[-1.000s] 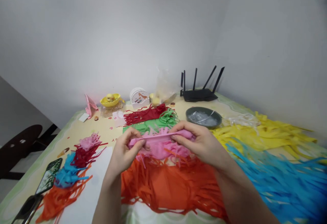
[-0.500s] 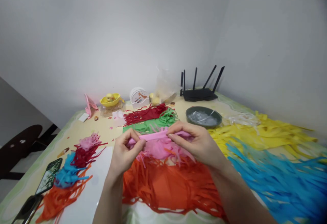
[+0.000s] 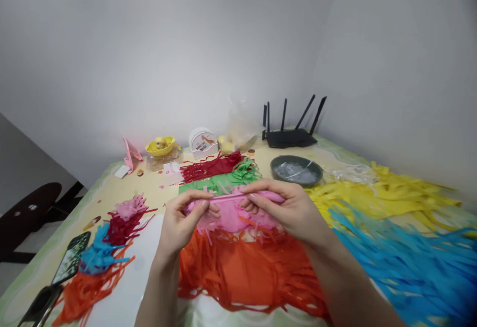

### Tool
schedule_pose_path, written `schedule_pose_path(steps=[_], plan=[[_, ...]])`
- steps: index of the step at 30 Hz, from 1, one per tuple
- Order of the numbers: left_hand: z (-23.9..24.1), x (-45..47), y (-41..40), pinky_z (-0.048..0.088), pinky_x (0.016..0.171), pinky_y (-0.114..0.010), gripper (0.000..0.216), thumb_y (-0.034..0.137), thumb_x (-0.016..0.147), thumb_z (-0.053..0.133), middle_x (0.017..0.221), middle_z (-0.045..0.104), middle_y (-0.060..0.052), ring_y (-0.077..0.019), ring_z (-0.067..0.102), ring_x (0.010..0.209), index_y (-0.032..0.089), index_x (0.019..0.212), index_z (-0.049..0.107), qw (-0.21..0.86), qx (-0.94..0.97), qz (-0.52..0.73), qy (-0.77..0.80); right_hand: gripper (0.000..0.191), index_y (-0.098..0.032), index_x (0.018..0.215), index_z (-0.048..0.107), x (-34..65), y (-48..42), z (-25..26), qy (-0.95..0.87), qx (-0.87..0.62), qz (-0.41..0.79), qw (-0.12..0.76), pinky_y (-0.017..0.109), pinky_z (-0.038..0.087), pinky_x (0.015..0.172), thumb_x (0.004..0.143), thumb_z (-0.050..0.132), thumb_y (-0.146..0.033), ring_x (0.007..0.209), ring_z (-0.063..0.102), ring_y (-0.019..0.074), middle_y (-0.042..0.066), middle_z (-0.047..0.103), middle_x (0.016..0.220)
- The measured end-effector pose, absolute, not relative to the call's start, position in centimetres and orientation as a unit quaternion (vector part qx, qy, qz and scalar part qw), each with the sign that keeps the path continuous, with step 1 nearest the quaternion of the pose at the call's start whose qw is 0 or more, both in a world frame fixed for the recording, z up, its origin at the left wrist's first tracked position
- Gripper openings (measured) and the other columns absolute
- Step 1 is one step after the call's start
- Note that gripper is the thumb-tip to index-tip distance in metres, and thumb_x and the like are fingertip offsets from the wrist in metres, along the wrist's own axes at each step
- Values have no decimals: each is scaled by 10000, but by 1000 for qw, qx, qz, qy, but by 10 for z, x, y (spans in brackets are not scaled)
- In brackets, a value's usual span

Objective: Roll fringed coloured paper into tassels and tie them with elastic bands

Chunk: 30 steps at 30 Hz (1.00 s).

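Note:
A folded pink fringed paper strip (image 3: 233,199) is held level above the table between both hands. My left hand (image 3: 182,222) pinches its left end with thumb and fingers closed. My right hand (image 3: 288,207) grips its right end, fingers curled over the top. Pink fringe (image 3: 231,217) hangs below the strip, over a wide orange fringed sheet (image 3: 249,267). Green fringed paper (image 3: 223,180) and dark red fringed paper (image 3: 210,165) lie just behind the hands.
Blue fringe (image 3: 410,262) and yellow fringe (image 3: 391,193) cover the right side. A dark bowl (image 3: 297,170) and a black router (image 3: 290,135) stand at the back. At left lie small finished tassels (image 3: 112,237), a phone (image 3: 70,260), white paper (image 3: 122,277) and a yellow dish (image 3: 161,145).
Both hands have shifted their fingers along the pink strip, rolling or pressing its top edge. The strip stays at about the same height; nothing else on the table moved.

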<state>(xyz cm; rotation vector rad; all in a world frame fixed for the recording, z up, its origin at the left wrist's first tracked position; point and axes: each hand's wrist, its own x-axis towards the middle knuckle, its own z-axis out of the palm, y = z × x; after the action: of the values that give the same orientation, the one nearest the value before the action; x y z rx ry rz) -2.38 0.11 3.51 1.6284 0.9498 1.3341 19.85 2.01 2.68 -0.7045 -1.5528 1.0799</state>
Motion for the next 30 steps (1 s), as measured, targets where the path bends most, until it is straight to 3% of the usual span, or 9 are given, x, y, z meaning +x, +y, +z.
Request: schedule_pose_path(steps=[5,10,13,17,21,24,27,30], plan=[[29,-23,6,543,631,-249,113,180,825,645,732,725,-34,-136,678,602,181,845,756,488,591,561,313,102,-196,806,760,194,28,21,-622,-215,496,566,215,565,571,781,665,-171,616,691,138,44,742,705],[29,-25,10,521,670,-270,158,146,828,606,662,695,-11,-135,649,599,193,769,745,447,626,564,300,155,-192,728,746,192,35,14,-604,-216,493,588,205,534,513,749,609,-121,555,668,130,27,724,646],[34,-31,11,509,728,-282,163,141,832,577,740,716,-39,-173,671,741,177,768,723,392,708,466,357,216,-179,715,732,193,36,16,-680,-263,375,573,199,509,521,712,553,-58,557,661,124,20,722,651],[39,-31,11,445,951,-348,130,194,847,590,1025,731,-74,-226,641,1040,183,901,707,318,775,359,410,258,-177,745,719,192,33,19,-805,-235,197,508,199,497,611,716,519,-17,628,664,114,10,724,690],[32,-23,13,407,1009,-379,145,266,878,585,828,751,-31,-172,676,775,204,859,714,251,824,300,410,256,-177,774,699,194,28,19,-844,-190,156,476,195,489,653,745,501,-16,666,668,111,12,725,720],[24,-21,18,391,1034,-415,153,239,888,573,771,742,-20,-163,663,746,211,807,699,126,847,315,409,237,-188,945,704,205,29,23,-855,-216,223,416,214,498,733,770,578,-89,788,687,138,33,743,870],[17,-20,24,278,1111,-497,145,155,889,561,849,755,-5,-170,668,861,227,920,682,-88,856,348,373,427,-193,1232,600,212,39,23,-809,-272,372,365,282,507,821,831,626,-336,967,671,200,74,722,1067],[14,-16,29,252,1122,-510,210,106,876,568,929,761,5,-184,654,995,239,1007,664,-217,843,376,318,419,-149,1014,696,204,53,15,-744,-272,496,356,323,504,819,895,507,-504,898,676,219,92,743,938]])
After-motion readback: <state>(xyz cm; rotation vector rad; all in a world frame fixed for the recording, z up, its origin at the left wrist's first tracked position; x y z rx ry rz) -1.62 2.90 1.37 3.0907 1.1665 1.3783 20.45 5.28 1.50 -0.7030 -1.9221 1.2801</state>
